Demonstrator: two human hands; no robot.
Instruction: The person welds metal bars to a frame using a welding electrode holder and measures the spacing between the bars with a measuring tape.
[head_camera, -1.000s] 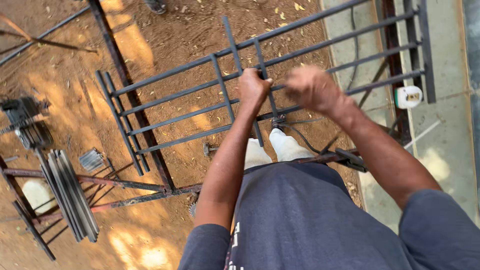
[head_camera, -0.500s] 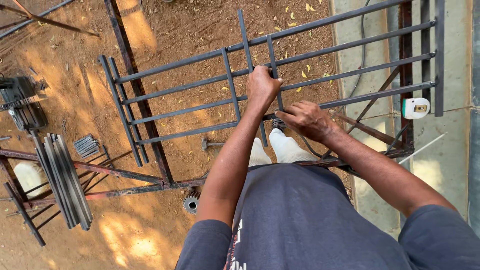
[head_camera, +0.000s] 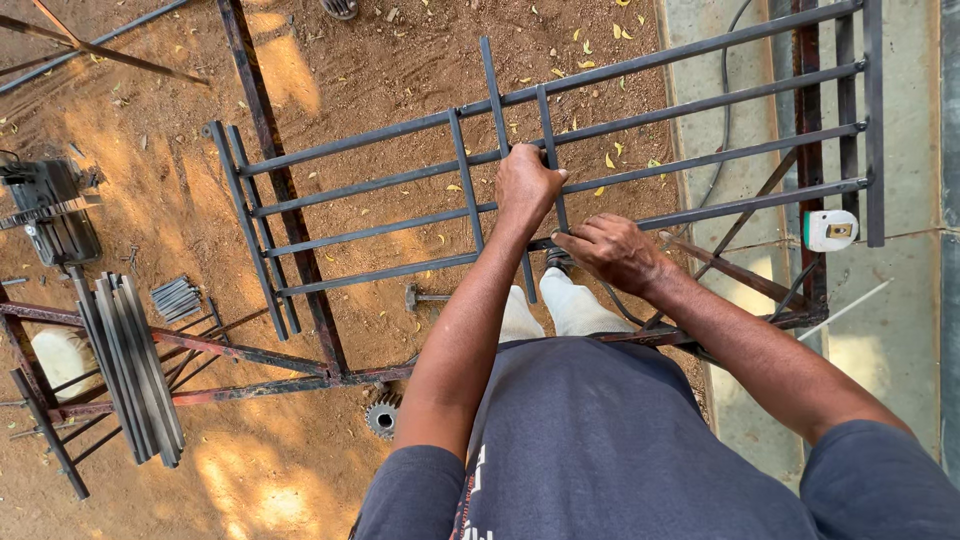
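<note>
Left hand (head_camera: 527, 183) is clamped on a short upright bar of the dark grey welded steel bar grille (head_camera: 370, 180). Right hand (head_camera: 612, 252), fingers closed, grips its lower horizontal rail.

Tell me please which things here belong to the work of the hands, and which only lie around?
In use:
left hand, gripping an upright bar
right hand, on the metal grille

Lying about:
bundle of bars
hammer
toothed wheel
cutting machine
white box
</note>
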